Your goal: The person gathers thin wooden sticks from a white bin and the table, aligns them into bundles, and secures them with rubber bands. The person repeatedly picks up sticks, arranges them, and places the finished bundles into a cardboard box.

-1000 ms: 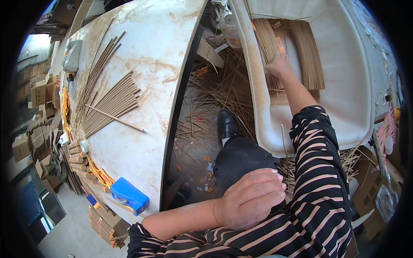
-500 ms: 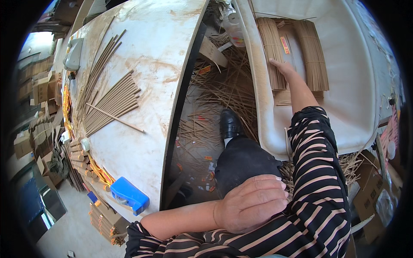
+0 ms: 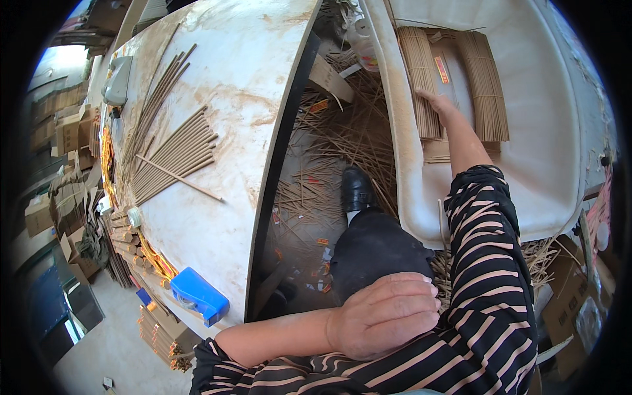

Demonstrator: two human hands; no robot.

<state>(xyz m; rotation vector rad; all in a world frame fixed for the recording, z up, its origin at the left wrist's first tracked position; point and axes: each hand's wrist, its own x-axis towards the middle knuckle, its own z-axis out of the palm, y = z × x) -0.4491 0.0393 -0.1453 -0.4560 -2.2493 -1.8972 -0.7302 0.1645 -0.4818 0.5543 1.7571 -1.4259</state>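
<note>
Workshop interior: stacked cardboard boxes (image 3: 41, 214) at 9 o'clock, a littered floor with fallen sticks (image 3: 306, 194) around the centre.

Tabletop (image 3: 247, 79), white, brown-stained, filling 8 to 11 o'clock.

Tub (image 3: 543, 178), white, deep, smooth-walled, at 2 o'clock.

Stick bundles, two, brown, thin, incense-like, lying side by side in the tub with a gap between them: left bundle (image 3: 413, 56) at 1 o'clock, right bundle (image 3: 482, 79) at 2 o'clock. A fine band line seems to cross each. Handling, as judged: single sticks light, stiff, easily snapped; a full bundle moderately weighty, dry and dusty rather than slick, its outer sticks apt to slide lengthwise. Best hold: around the middle near the band, fingers spread across the sticks, pressure even, tips spared.

Loose sticks (image 3: 174, 164), fanned on the tabletop at 10 o'clock, one lying across the rest.

Left hand (image 3: 385, 315), at 5 o'clock, back upward by the thigh; fingers together, loosely bent; underside hidden, so whether it holds anything cannot be told.

Right hand (image 3: 444, 110), between 1 and 2 o'clock, at the left bundle's inner side; its fingers are partly hidden, and a grip cannot be confirmed.

Tape dispenser (image 3: 203, 297), blue, tabletop edge, between 7 and 8 o'clock.

Label (image 3: 441, 70), red-orange, in the gap between the bundles.
</note>
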